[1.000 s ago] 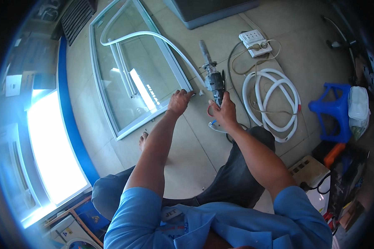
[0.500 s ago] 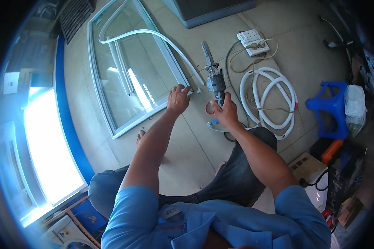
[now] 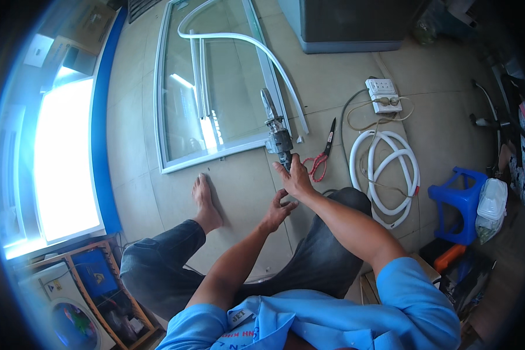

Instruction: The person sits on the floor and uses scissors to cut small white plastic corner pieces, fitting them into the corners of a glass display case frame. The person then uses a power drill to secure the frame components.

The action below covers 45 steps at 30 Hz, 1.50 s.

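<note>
My right hand (image 3: 298,177) is wrapped round the rear body of an angle grinder (image 3: 280,142). The grinder's disc end points away from me and overlaps the near right corner of a white-framed glass door (image 3: 193,157) lying on the floor. My left hand (image 3: 277,213) is just below the right one, its fingers apart, and I see nothing held in it. Red-handled scissors (image 3: 326,150) lie on the tiles right of the grinder. A long white strip (image 3: 233,36) curves over the glass, its free end hanging past the frame.
A coiled white hose (image 3: 414,169) lies to the right, below a white power strip (image 3: 381,96) with cords. Further right stands a blue plastic stool (image 3: 458,201). At the back is a large grey box-like cabinet (image 3: 356,46). My bare foot (image 3: 204,201) is close to the door frame.
My right hand has brought the grinder left to the door's corner, uncovering the scissors. My left hand has left that corner and come back towards me. The view has shifted too.
</note>
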Each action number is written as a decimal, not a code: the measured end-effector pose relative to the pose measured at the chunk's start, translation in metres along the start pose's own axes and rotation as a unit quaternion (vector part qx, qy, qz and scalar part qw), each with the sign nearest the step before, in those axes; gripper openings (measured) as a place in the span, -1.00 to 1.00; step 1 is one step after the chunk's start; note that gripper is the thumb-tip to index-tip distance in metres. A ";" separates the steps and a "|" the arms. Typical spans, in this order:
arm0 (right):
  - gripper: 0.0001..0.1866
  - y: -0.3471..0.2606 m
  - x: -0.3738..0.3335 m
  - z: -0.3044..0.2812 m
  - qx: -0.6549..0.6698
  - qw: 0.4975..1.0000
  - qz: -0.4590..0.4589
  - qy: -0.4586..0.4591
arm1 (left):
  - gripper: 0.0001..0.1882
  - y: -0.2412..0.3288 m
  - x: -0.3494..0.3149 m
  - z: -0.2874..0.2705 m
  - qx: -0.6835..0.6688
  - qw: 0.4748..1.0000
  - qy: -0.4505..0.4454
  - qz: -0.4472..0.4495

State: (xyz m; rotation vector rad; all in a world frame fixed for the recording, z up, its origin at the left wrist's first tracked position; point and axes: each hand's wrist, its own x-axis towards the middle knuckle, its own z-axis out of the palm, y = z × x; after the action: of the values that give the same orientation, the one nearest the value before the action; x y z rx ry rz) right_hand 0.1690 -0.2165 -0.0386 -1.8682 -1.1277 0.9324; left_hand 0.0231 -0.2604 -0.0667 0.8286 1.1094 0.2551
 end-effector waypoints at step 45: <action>-0.65 0.064 -0.057 0.017 -0.544 0.820 0.026 -0.175 | -0.61 0.074 -0.012 -0.092 0.065 0.988 -0.013 0.137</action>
State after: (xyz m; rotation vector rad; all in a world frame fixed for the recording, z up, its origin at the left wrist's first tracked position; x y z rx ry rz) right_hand 0.1585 -0.2859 -0.0907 -2.6632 -2.1539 0.6986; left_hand -0.0462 -0.1741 -0.0237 1.0996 0.9950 0.4021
